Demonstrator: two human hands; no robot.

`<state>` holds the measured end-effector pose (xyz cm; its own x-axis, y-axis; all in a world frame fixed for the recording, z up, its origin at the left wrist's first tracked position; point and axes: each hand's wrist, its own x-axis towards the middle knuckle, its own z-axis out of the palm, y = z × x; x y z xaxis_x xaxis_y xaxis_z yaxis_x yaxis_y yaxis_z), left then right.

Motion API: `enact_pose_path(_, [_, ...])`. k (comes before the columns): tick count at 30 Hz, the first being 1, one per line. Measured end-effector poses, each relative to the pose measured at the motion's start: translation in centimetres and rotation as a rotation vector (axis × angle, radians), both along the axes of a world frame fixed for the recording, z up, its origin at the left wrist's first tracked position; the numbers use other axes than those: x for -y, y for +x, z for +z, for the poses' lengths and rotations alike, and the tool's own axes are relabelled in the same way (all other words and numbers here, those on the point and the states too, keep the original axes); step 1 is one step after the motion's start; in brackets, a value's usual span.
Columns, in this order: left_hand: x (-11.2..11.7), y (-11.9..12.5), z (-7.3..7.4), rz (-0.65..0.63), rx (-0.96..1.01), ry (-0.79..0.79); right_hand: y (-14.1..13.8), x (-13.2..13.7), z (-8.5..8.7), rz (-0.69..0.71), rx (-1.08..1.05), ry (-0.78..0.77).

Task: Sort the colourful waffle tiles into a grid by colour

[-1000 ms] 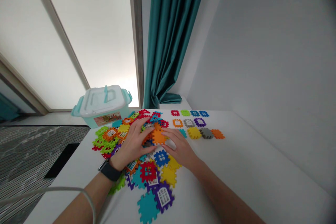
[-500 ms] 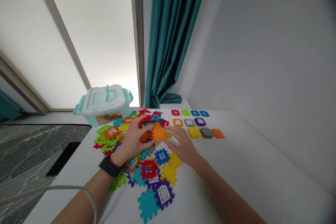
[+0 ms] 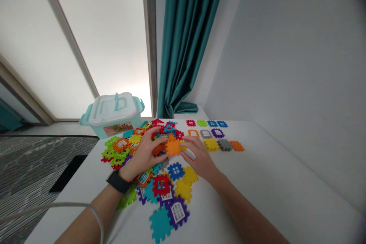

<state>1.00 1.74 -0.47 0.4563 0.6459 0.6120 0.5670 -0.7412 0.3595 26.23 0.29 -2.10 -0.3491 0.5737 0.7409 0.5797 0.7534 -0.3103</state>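
An orange interlocking tile [image 3: 173,147] with notched edges lies between my two hands, its flat face toward me. My left hand [image 3: 147,149] reaches over the pile, thumb and index fingertip at the tile's left side. At its right edge, the fingertips and thumb of my right hand [image 3: 198,156] close on the tile. Under and around my hands spread many coloured tiles: a blue window tile [image 3: 175,170], a red one [image 3: 161,185], yellow ones [image 3: 183,190], a purple window tile [image 3: 178,212] and a teal one [image 3: 161,224]. My left palm hides part of the pile.
Rows of sorted tiles lie at the right back: small window tiles [image 3: 212,123], framed ones [image 3: 206,134], and solid yellow, grey [image 3: 224,145] and orange ones. A lidded teal box [image 3: 117,114] stands at the back left of the white table [image 3: 257,190]. A pale cable [image 3: 71,204] crosses lower left.
Almost nothing differs. The orange tile and my hands stay in nearly the same place, with a slight shift of my right fingers at the tile's edge.
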Motion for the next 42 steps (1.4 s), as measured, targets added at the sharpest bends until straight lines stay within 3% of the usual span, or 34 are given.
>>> enact_pose_path(9, [0.1,-0.1,0.3,-0.065,0.058,-0.218,0.2,0.2,0.9,0.006,0.096,0.229])
enact_pose_path(12, [0.3,-0.1,0.6,-0.107,0.036,-0.301,0.2,0.6,1.1,0.008,0.056,0.231])
enact_pose_path(15, [0.3,0.1,0.6,-0.109,0.017,-0.28,-0.2,1.0,1.0,-0.022,-0.032,0.099])
enact_pose_path(20, [0.4,0.3,0.2,0.005,0.016,-0.042,-1.0,0.5,0.1,-0.058,-0.285,-0.213])
enact_pose_path(24, [0.5,0.5,-0.1,0.012,-0.082,0.097,-1.1,-0.2,-0.5,-0.013,-0.477,-0.445])
enact_pose_path(29, [0.8,0.7,-0.1,0.025,-0.106,0.138,-1.1,-0.1,-0.4,0.011,-0.516,-0.587])
enact_pose_path(36, [1.2,1.0,0.4,0.025,-0.12,0.126,-1.8,0.3,-0.8,0.014,-0.513,-0.6])
enact_pose_path(39, [0.9,0.9,0.1,0.028,-0.094,0.127,-1.7,0.4,-0.8,0.001,-0.449,-0.477])
enact_pose_path(42, [0.6,0.7,-0.2,0.036,-0.06,0.121,-1.2,0.6,-0.4,-0.007,-0.245,-0.304])
